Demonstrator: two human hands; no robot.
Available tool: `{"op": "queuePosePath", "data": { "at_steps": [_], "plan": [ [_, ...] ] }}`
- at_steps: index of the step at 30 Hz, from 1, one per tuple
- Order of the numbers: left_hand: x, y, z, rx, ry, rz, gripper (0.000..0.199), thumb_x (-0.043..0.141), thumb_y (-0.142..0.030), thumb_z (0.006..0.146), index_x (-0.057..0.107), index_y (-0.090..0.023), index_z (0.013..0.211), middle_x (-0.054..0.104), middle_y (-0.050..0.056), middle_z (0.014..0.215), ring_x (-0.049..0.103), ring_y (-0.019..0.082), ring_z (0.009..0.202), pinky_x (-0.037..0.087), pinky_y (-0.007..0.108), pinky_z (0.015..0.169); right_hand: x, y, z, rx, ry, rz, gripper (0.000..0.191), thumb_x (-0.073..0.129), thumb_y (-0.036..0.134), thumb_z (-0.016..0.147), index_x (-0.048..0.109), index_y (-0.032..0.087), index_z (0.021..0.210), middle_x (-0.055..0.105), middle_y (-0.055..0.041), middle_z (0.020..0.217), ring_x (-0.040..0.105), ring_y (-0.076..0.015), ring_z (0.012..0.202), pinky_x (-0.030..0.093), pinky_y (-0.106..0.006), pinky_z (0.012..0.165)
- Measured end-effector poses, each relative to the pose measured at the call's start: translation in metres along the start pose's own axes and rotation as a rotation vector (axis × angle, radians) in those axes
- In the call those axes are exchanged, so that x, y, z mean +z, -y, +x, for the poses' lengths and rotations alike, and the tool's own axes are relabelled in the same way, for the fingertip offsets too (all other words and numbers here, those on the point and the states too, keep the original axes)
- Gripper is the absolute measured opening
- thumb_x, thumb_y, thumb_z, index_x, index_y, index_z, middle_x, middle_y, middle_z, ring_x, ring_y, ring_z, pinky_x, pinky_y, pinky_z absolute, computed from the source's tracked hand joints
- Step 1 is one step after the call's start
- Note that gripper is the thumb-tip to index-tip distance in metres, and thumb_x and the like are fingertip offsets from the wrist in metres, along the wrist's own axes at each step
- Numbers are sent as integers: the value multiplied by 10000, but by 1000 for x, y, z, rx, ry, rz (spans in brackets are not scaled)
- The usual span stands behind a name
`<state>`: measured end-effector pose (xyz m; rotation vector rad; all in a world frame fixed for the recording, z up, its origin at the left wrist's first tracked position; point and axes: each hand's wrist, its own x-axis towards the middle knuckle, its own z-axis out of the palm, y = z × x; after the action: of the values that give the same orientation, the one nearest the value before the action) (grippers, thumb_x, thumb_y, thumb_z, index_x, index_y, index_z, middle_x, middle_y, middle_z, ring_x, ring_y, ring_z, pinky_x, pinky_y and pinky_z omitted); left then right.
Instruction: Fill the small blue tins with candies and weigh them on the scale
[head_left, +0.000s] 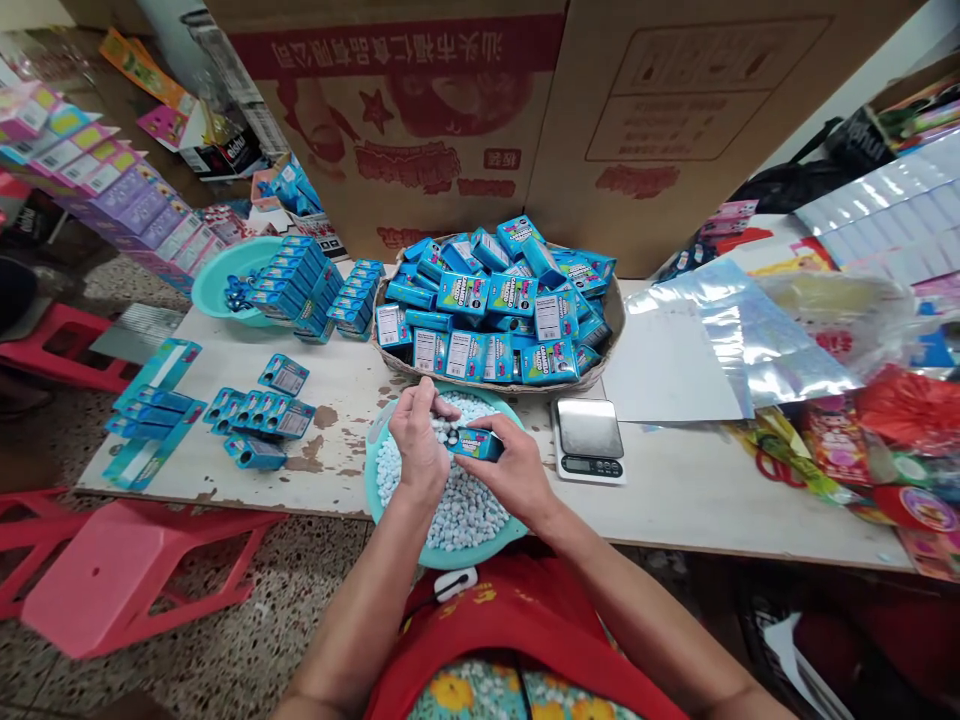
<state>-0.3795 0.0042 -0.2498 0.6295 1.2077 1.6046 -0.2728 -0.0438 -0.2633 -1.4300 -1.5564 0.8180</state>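
My right hand (pixel 517 470) grips a small blue candy box (pixel 477 443) between thumb and fingers, its end with a round hole facing left. My left hand (pixel 422 440) is curled close beside that end, and small pale candies (pixel 442 430) show at its fingers. How many it holds is hidden. Both hands are over a turquoise bowl (pixel 373 462) full of white and pale-blue candies (pixel 461 515). Just behind the bowl, a wide basket (pixel 619 325) is heaped with filled-looking blue boxes (pixel 457 295).
A digital scale (pixel 590 440) stands right of the bowl. Several blue boxes (pixel 274 412) lie at left, with stacked boxes (pixel 356 298) and another turquoise bowl (pixel 206 290) behind. A large carton (pixel 555 130) blocks the back. Plastic sheets (pixel 780 335) and packets (pixel 832 435) lie right; a red stool (pixel 112 570) stands left.
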Motion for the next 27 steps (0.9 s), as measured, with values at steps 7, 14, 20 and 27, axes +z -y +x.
{"op": "queuePosePath", "data": {
  "at_steps": [7,14,20,27],
  "plan": [
    [1,-1,0,-25,38,24,254,572,-404,817,540,-163,743,558,-16,535,579,128,520,451,241,568,1,-5,4,10,-8,8,284,748,246,683,620,214,934,656,-22,911,611,-207,889,461,-329,793],
    [4,-3,-3,18,102,-17,246,565,-399,819,558,-158,777,576,-7,626,569,113,553,473,243,577,1,-5,3,15,-26,63,308,749,231,685,619,210,963,653,-29,943,609,-206,910,461,-329,813],
    [6,1,-2,19,145,33,224,555,-370,831,556,-153,771,578,-2,625,579,119,556,475,243,570,3,-11,5,41,-45,106,315,765,218,662,627,208,945,648,-27,928,607,-205,894,466,-331,810],
    [8,-3,-12,137,293,24,235,504,-365,877,591,-148,856,655,43,681,659,182,707,513,340,745,2,-12,6,34,-70,243,368,786,226,655,627,209,987,650,-24,973,605,-190,930,463,-324,852]
  ]
}}
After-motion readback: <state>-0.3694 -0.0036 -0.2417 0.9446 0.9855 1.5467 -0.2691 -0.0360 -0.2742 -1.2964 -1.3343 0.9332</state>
